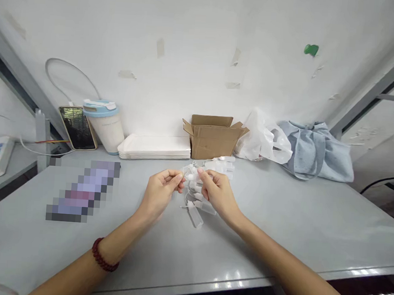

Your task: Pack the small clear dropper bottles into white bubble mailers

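Over the middle of the table, my left hand (pixel 163 190) is closed in a pinch, thumb against forefinger, beside a thin clear strand; what lies between the fingertips is too small to make out. Close to its right, my right hand (pixel 219 191) is closed around a small translucent plastic bottle, whose white tip (pixel 191 177) pokes out toward the left; the rest is hidden by the fingers. Beneath and behind both hands lies a loose group of similar bottles (pixel 195 215) with white caps and thin strands. More bottles (pixel 227 165) reach toward the cardboard box.
An open cardboard box (pixel 214 142) stands at the back, between stacked white trays (pixel 156 147) and a white plastic bag (pixel 261 136). Further right sits a blue cloth bag (pixel 310 148). At the left are a tumbler (pixel 104 127), a phone (pixel 78 128) on a cable, and a blurred object (pixel 84 191).
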`<action>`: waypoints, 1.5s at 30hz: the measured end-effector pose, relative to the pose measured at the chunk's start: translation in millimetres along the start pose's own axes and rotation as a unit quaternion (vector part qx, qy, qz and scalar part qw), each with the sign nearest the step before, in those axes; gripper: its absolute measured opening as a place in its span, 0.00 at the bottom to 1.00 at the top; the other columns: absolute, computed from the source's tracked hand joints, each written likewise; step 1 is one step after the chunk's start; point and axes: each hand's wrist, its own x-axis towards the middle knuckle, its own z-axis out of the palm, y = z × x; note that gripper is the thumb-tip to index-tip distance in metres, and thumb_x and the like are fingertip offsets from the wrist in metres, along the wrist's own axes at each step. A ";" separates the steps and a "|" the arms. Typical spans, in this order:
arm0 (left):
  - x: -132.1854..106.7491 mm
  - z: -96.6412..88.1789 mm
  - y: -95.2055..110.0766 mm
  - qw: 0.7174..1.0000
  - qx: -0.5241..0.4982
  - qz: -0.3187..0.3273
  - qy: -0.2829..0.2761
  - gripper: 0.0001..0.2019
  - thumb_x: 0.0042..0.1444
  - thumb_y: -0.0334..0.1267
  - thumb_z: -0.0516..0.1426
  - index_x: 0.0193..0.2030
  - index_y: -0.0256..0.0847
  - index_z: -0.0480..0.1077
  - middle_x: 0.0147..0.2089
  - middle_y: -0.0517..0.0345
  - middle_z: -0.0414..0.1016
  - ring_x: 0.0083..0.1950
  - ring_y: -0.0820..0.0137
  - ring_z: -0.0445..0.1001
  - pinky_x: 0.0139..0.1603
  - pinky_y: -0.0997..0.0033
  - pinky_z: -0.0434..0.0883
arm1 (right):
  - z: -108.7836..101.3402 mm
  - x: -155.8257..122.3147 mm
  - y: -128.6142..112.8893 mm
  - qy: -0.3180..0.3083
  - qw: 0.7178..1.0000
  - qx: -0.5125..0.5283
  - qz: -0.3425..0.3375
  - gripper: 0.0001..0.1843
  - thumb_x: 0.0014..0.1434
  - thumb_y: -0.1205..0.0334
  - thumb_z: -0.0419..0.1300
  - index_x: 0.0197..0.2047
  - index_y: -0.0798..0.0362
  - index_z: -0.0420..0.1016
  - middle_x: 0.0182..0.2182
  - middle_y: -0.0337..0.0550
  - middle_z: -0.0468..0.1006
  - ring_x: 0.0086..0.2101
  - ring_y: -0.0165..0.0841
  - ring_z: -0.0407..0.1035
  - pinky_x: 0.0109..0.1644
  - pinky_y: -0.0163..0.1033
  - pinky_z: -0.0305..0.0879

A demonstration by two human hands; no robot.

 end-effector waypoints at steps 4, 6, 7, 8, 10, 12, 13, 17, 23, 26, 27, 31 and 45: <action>-0.7 1.5 -3.0 0.999 -0.027 -0.016 0.003 0.09 0.45 0.39 0.62 0.28 0.34 0.72 0.25 0.59 0.70 0.28 0.75 0.66 0.33 0.73 0.65 | 5.0 -4.0 3.9 0.007 1.000 0.017 -0.007 0.20 0.59 0.46 0.50 0.24 0.53 0.61 0.09 0.29 0.58 0.13 0.23 0.50 0.20 0.31 0.48; -0.9 2.3 -3.6 0.999 -0.039 -0.021 0.010 0.09 0.44 0.38 0.62 0.28 0.33 0.71 0.25 0.59 0.70 0.28 0.75 0.66 0.32 0.73 0.65 | 5.3 -4.7 4.6 0.000 1.000 0.027 0.002 0.20 0.59 0.46 0.50 0.26 0.53 0.62 0.09 0.29 0.60 0.13 0.23 0.52 0.20 0.31 0.50; -0.8 2.4 -3.5 0.999 -0.048 -0.024 0.007 0.09 0.44 0.38 0.63 0.27 0.33 0.71 0.25 0.58 0.70 0.28 0.75 0.66 0.32 0.73 0.65 | 4.9 -4.4 4.4 -0.006 0.999 0.033 0.006 0.19 0.59 0.46 0.50 0.26 0.53 0.62 0.10 0.29 0.60 0.14 0.24 0.52 0.20 0.31 0.50; -0.5 2.3 -3.1 0.998 -0.061 -0.029 0.000 0.09 0.44 0.38 0.63 0.28 0.33 0.72 0.26 0.58 0.70 0.28 0.75 0.66 0.32 0.74 0.65 | 4.0 -3.9 4.0 -0.013 0.999 0.042 0.011 0.19 0.59 0.46 0.50 0.26 0.53 0.62 0.10 0.30 0.61 0.14 0.24 0.53 0.20 0.31 0.51; 0.9 1.1 -1.0 0.994 -0.096 -0.042 -0.019 0.10 0.46 0.39 0.62 0.28 0.33 0.72 0.27 0.57 0.70 0.29 0.75 0.67 0.31 0.75 0.65 | 1.6 -2.0 2.4 -0.029 0.997 0.065 0.017 0.20 0.58 0.45 0.51 0.26 0.53 0.62 0.12 0.31 0.63 0.14 0.24 0.55 0.21 0.31 0.52; 3.2 -1.6 3.0 0.991 -0.118 -0.054 -0.032 0.11 0.48 0.42 0.61 0.29 0.33 0.72 0.28 0.55 0.70 0.30 0.74 0.68 0.31 0.74 0.65 | -0.9 0.1 0.5 -0.042 0.995 0.092 0.017 0.21 0.57 0.44 0.52 0.26 0.53 0.61 0.13 0.32 0.65 0.15 0.24 0.56 0.21 0.31 0.53; 4.4 -3.3 5.5 0.991 -0.114 -0.058 -0.032 0.12 0.49 0.43 0.60 0.30 0.33 0.72 0.29 0.54 0.71 0.31 0.73 0.68 0.30 0.74 0.65 | -1.9 1.0 -0.3 -0.045 0.993 0.105 0.018 0.21 0.56 0.43 0.52 0.25 0.53 0.61 0.13 0.32 0.65 0.15 0.24 0.56 0.21 0.31 0.54; 7.8 -9.1 14.9 0.998 -0.013 -0.036 -0.043 0.14 0.49 0.45 0.60 0.31 0.33 0.73 0.31 0.53 0.72 0.31 0.73 0.68 0.29 0.75 0.65 | -3.2 2.4 -1.8 -0.048 0.990 0.132 0.025 0.22 0.55 0.42 0.53 0.24 0.53 0.61 0.13 0.33 0.65 0.15 0.24 0.55 0.21 0.32 0.53; 5.8 -8.0 13.7 0.990 0.115 0.057 -0.055 0.11 0.49 0.43 0.60 0.28 0.35 0.73 0.27 0.57 0.72 0.27 0.75 0.67 0.28 0.75 0.65 | -0.9 1.7 0.0 -0.028 0.986 0.157 0.047 0.22 0.53 0.42 0.56 0.24 0.53 0.60 0.12 0.32 0.64 0.15 0.23 0.54 0.20 0.31 0.50; 2.8 -5.7 9.4 0.987 0.134 0.080 -0.039 0.11 0.50 0.42 0.59 0.27 0.35 0.72 0.26 0.58 0.73 0.26 0.75 0.67 0.29 0.75 0.66 | -0.8 0.6 0.8 -0.034 0.984 0.164 0.053 0.20 0.54 0.44 0.56 0.28 0.53 0.64 0.12 0.32 0.64 0.15 0.23 0.55 0.21 0.31 0.52; 1.5 -5.0 8.5 0.986 0.140 0.088 -0.038 0.11 0.50 0.42 0.58 0.26 0.35 0.72 0.25 0.58 0.73 0.26 0.75 0.67 0.29 0.75 0.66 | -1.0 0.3 1.0 -0.035 0.984 0.166 0.052 0.19 0.54 0.44 0.56 0.29 0.54 0.65 0.13 0.31 0.65 0.15 0.23 0.56 0.21 0.30 0.52; -2.6 -3.7 8.6 0.982 0.156 0.104 -0.033 0.10 0.51 0.41 0.58 0.26 0.36 0.71 0.25 0.59 0.72 0.26 0.76 0.67 0.29 0.76 0.66 | -1.8 -0.3 1.3 -0.049 0.982 0.174 0.044 0.18 0.54 0.45 0.56 0.33 0.54 0.67 0.13 0.32 0.66 0.15 0.24 0.59 0.21 0.31 0.56; 10.9 -12.9 16.1 0.983 0.130 0.062 -0.113 0.14 0.52 0.47 0.56 0.30 0.37 0.73 0.29 0.56 0.73 0.30 0.72 0.68 0.28 0.74 0.65 | -6.8 3.8 -7.7 -0.049 0.984 0.165 0.041 0.20 0.53 0.43 0.56 0.33 0.54 0.67 0.14 0.33 0.68 0.15 0.24 0.59 0.21 0.32 0.55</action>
